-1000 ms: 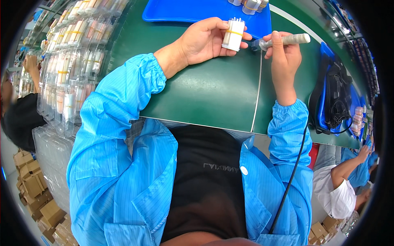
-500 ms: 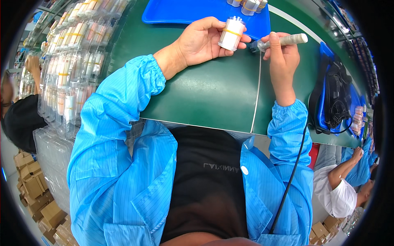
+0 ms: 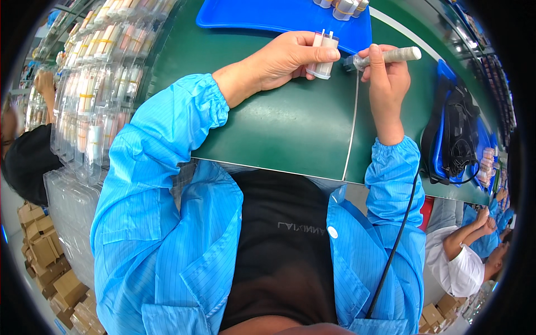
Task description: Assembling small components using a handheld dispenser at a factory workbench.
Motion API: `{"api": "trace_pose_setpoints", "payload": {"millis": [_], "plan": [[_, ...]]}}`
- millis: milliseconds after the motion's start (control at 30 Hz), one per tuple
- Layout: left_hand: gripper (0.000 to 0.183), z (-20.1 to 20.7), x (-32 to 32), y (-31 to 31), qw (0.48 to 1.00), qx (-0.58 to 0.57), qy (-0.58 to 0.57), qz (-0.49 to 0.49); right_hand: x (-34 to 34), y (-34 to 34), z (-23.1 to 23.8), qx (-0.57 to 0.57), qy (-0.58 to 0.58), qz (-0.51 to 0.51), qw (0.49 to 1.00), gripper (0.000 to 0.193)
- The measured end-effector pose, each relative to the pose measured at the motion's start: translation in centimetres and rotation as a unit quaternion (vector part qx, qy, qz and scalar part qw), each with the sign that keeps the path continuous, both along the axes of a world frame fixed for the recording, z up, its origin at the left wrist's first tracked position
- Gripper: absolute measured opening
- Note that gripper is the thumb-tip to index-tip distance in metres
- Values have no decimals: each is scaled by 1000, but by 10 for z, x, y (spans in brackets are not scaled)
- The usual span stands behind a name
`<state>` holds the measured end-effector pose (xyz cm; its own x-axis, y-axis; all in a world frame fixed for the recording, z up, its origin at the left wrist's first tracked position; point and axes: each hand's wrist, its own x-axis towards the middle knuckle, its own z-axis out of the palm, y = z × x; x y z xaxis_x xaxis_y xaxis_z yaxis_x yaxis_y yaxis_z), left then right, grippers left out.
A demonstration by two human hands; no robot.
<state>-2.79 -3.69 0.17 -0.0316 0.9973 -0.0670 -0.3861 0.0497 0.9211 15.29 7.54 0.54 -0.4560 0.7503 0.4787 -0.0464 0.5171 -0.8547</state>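
Note:
My left hand is closed around a small bundle of pale, clear-walled tubes, held upright above the green table. The thumb lies across the front of the bundle, and thin white stems stick out at its top. Just to the right, my right hand grips a stick-like tool with a whitish, wrapped-looking handle. Its greyish, partly see-through end points left toward the bundle, with a small gap between them. What kind of tool it is cannot be made out.
A blue tray lies at the far side of the green table, with more banded tubes at its far right. Stacked clear trays of tubes rise on the left. A black strapped bag lies at right; co-workers sit either side.
My left hand has turned the bundle and shifted its grip, so the thumb now covers its front and the yellow band no longer shows. My right hand has barely moved.

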Motion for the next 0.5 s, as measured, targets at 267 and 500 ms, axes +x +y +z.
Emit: {"api": "trace_pose_setpoints", "payload": {"millis": [267,500], "plan": [[38,2,-4,7,997,-9,70,-27,-2,3,3,-2,-2,-7,1000,23],[37,-5,-9,-1,995,19,-89,-43,-8,-2,-3,-19,-20,3,1000,20]]}}
